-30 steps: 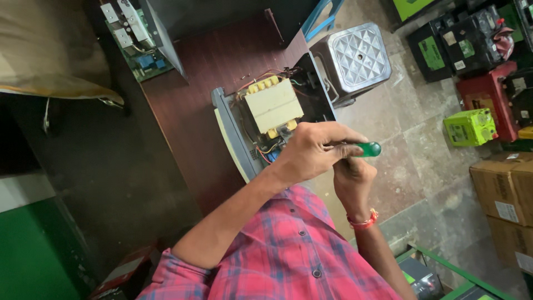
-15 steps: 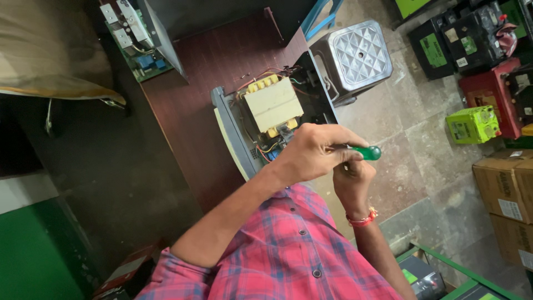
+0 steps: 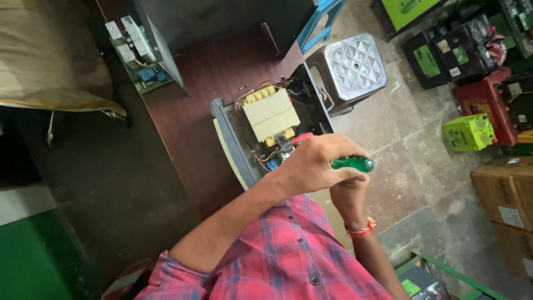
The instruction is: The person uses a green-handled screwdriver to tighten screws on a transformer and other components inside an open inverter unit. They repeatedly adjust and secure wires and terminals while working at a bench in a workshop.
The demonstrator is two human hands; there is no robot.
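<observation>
The shaft and tip of the green-handled screwdriver (image 3: 353, 164) are hidden behind the left hand (image 3: 313, 165), which is closed around the handle. The right hand (image 3: 347, 194) is largely covered by the left hand, so its grip cannot be told. The near corner of the open grey case (image 3: 233, 141) is screened by the left hand, and the small parts beside the transformer (image 3: 271, 114) are too small to be told.

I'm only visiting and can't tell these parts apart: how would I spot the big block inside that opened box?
Find the reddish-brown table, then the open grey case at its edge. The transformer is the pale cream block inside, unlike the thin coloured wires around it.
</observation>
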